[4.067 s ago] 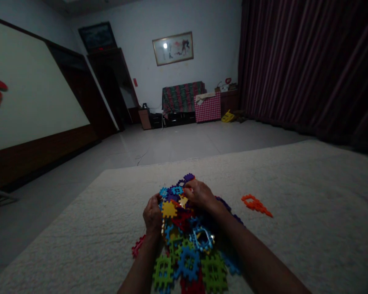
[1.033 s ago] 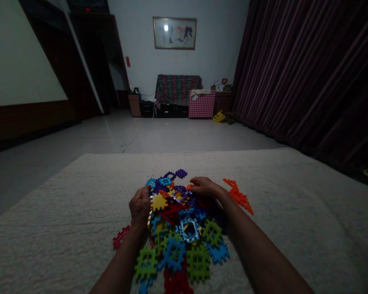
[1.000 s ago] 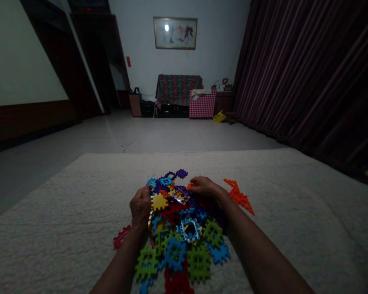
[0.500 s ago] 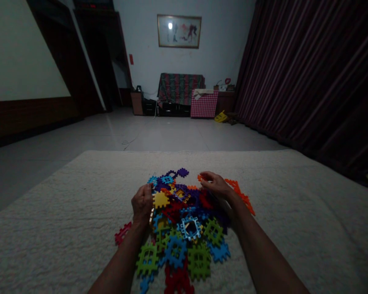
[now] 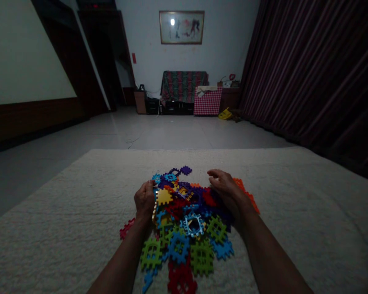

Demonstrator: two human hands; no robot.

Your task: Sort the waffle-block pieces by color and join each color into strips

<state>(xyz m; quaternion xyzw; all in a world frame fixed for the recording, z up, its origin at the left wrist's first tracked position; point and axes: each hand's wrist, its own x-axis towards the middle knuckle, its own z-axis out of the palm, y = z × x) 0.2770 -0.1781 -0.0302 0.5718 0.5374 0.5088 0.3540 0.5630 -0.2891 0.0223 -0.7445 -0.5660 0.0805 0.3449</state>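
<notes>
Movement is what I catch first in the head camera's view, the only one on my screen: the right hand [image 5: 225, 183] has edged rightward, and the orange piece that showed in it half a second ago no longer shows. Its fingers are half curled, with a gap between the ones nearest the pile. I see nothing in that gap, but the palm is hidden from me, so I can't tell whether it has hold of anything. For the work in hand, that means I can't count the piece as laid down or as kept in the hand.

Just beyond the right wrist, partly covered by it from where I look, a group of orange pieces [image 5: 250, 199] lies apart on the pale cloth [image 5: 79, 204].

The left hand [image 5: 144, 197] has barely changed. It stays curled at the left edge of the mixed pile [image 5: 174, 208], right beside a yellow piece [image 5: 164, 197]; whether it grips or merely steadies something, I can't make out.

The pile itself sits between the two forearms and looks much as it did. I spot one bit of orange [image 5: 195, 185] at its far side, near a red piece [image 5: 209, 197], and a purple piece [image 5: 186, 170] at its far tip.
</notes>
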